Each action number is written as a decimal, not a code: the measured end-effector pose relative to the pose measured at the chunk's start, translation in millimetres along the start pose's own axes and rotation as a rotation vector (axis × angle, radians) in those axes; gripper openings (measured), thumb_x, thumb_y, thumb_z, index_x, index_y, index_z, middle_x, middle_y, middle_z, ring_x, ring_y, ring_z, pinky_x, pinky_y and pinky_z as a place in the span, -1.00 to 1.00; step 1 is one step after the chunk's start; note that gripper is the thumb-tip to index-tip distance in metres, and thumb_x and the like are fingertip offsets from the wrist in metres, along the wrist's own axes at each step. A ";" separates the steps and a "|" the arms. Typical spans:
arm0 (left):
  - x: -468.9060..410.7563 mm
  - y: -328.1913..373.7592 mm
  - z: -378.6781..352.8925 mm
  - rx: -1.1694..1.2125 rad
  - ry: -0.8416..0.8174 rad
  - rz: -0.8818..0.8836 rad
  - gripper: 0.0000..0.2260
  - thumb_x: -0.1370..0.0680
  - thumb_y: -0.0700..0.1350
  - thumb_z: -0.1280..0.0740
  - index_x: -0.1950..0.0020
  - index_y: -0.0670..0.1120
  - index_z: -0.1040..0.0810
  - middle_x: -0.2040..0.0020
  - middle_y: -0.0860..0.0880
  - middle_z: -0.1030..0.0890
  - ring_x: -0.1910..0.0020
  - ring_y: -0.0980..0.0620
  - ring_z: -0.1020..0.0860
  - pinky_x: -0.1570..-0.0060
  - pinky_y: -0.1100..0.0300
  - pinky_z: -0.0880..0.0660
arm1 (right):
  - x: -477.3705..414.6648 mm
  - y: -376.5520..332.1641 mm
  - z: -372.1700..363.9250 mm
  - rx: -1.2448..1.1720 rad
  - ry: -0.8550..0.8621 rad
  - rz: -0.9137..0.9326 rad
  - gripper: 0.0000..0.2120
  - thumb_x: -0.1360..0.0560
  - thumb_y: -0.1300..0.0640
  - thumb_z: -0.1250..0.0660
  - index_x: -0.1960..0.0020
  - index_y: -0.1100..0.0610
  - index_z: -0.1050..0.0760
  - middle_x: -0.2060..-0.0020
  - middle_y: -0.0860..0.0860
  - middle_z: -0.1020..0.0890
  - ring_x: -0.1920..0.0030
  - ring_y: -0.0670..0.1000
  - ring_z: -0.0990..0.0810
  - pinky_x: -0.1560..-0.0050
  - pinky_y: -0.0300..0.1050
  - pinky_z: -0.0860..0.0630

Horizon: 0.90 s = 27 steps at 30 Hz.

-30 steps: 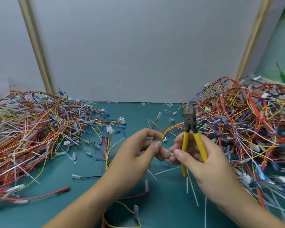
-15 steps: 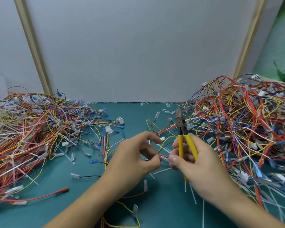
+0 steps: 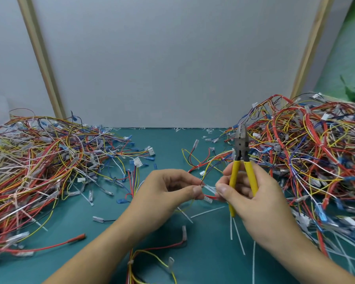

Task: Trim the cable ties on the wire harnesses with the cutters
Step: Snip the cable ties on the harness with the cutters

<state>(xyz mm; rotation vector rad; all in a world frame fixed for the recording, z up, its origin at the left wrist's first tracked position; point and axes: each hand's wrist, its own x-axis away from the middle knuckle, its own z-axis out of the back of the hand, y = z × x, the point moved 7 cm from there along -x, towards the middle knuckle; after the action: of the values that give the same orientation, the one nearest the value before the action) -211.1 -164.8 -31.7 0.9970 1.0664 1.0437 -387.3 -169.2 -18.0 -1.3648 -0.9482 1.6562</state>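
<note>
Wire harness (image 3: 131, 261) of red and yellow wires lies nearest the viewer, at the bottom edge of a teal table (image 3: 111, 232). Just beyond it, white cut strips (image 3: 238, 235) lie scattered on the table beside the right forearm. A single red lead (image 3: 76, 241) lies off to the left.

Above these, two bare hands meet over the middle of the table. The left hand (image 3: 168, 193) has its fingers curled and pinches a second, held harness (image 3: 208, 199) between thumb and fingertips. The right hand (image 3: 258, 201) pinches the same harness from the other side with thumb and forefinger, while its other fingers wrap the yellow handles of the cutters (image 3: 241, 152). The cutters stand upright with the dark head pointing away from the viewer, clear of the held harness. Whether the blades are parted cannot be told. A pale cable tie (image 3: 210, 188) shows between the two thumbs.

Farther back, a broad left pile (image 3: 39, 160) and a taller right pile (image 3: 305, 152) of tangled red, yellow, blue and white harnesses flank the hands. Behind everything stands a grey panel (image 3: 172, 58), framed by two slanting wooden posts (image 3: 41, 58)
</note>
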 end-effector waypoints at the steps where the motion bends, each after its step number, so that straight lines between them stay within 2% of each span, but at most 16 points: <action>1: 0.0 1.2 2.7 -0.062 0.049 -0.039 -0.94 -0.47 -0.07 -0.50 0.07 0.04 -0.71 0.13 0.03 -0.74 0.04 0.06 -0.69 -0.10 0.17 -0.55 | 0.8 -1.5 -1.3 -0.015 -0.009 0.003 -0.68 -0.49 0.36 -0.42 0.10 -0.08 -0.55 0.20 0.05 -0.68 0.22 0.04 -0.71 0.18 -0.26 -0.61; 4: 2.8 11.5 12.8 -0.213 0.217 -0.154 -0.93 -0.48 -0.11 -0.51 0.13 0.07 -0.73 0.19 0.12 -0.72 0.13 0.19 -0.65 0.08 0.34 -0.50 | 2.4 -8.5 -1.3 -0.045 0.008 0.019 -0.77 -0.49 0.29 -0.44 0.10 -0.05 -0.57 0.19 0.02 -0.68 0.21 0.05 -0.73 0.19 -0.27 -0.61; 6: 3.0 11.3 20.7 -0.103 0.295 -0.130 -0.89 -0.46 -0.18 -0.51 0.14 0.05 -0.72 0.25 0.03 -0.72 0.23 0.14 -0.64 0.17 0.31 -0.51 | 2.9 -18.1 4.8 -0.069 0.055 0.047 -0.92 -0.48 0.10 -0.46 0.08 -0.03 -0.57 0.22 0.06 -0.69 0.22 0.05 -0.74 0.22 -0.26 -0.61; 7: 2.8 9.7 24.8 -0.027 0.325 -0.099 -0.88 -0.45 -0.20 -0.51 0.14 0.03 -0.72 0.26 -0.03 -0.72 0.25 0.11 -0.64 0.19 0.29 -0.51 | 3.8 -24.0 8.3 -0.060 0.070 0.070 -0.92 -0.51 -0.01 -0.45 0.07 -0.03 -0.57 0.24 0.10 -0.69 0.22 0.05 -0.73 0.23 -0.26 -0.60; 10: 2.3 4.2 35.0 0.112 0.392 -0.026 -0.94 -0.44 -0.25 -0.50 0.15 -0.10 -0.70 0.26 -0.11 -0.72 0.26 0.05 -0.66 0.17 0.26 -0.56 | 10.4 -34.8 4.0 0.027 -0.006 0.130 -0.69 -0.51 -0.24 -0.26 0.03 -0.01 -0.56 0.26 0.12 -0.65 0.21 0.08 -0.70 0.17 -0.16 -0.60; 13: 2.9 0.8 40.0 0.211 0.439 0.012 -0.95 -0.46 -0.31 -0.45 0.13 -0.18 -0.67 0.27 -0.13 -0.72 0.28 0.03 -0.68 0.21 0.34 -0.55 | 19.8 -26.2 -13.5 0.141 -0.158 0.097 -0.55 -0.50 -0.35 -0.15 0.03 0.00 -0.55 0.30 0.10 -0.64 0.22 0.07 -0.66 0.14 -0.01 -0.57; 16: 2.5 -0.9 39.7 0.248 0.430 0.050 -0.88 -0.47 -0.29 -0.45 0.02 -0.16 -0.66 0.24 -0.12 -0.73 0.24 0.00 -0.70 0.21 0.37 -0.54 | 22.8 -8.8 -23.3 0.176 -0.224 -0.048 -0.50 -0.43 -0.41 -0.13 0.05 -0.03 -0.56 0.28 0.04 -0.66 0.29 0.01 -0.66 0.17 0.08 -0.61; 19: 1.8 -2.3 37.4 0.163 0.397 0.086 -0.78 -0.44 -0.23 -0.50 -0.06 -0.08 -0.65 0.23 -0.08 -0.73 0.22 -0.02 -0.71 0.19 0.40 -0.53 | 20.9 0.6 -22.4 0.190 -0.221 -0.126 -0.57 -0.44 -0.37 -0.16 0.10 -0.05 -0.57 0.24 -0.04 -0.65 0.31 0.00 -0.68 0.19 0.15 -0.65; 22: 2.3 -1.0 36.5 0.054 0.399 0.098 -0.86 -0.40 -0.19 -0.54 0.06 -0.10 -0.70 0.28 -0.07 -0.72 0.31 0.01 -0.69 0.28 0.42 -0.50 | 18.8 2.8 -18.5 0.171 -0.198 -0.150 -0.62 -0.46 -0.29 -0.17 0.12 -0.04 -0.58 0.24 -0.02 -0.65 0.31 0.02 -0.67 0.21 0.15 -0.65; 27: 1.0 3.5 39.0 -0.034 0.348 0.105 -0.98 -0.42 -0.21 -0.51 0.21 -0.13 -0.71 0.35 -0.10 -0.69 0.38 0.07 -0.64 0.28 0.39 -0.52 | 18.6 4.1 -18.6 0.166 -0.194 -0.160 -0.61 -0.46 -0.30 -0.17 0.13 -0.03 -0.58 0.25 -0.02 -0.64 0.30 0.03 -0.67 0.25 0.06 -0.66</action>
<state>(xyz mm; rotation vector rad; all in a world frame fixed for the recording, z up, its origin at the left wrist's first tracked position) -173.5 -167.7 -21.0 0.8693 1.2833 1.3503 -371.7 -152.9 -32.1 -1.0060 -0.9790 1.7242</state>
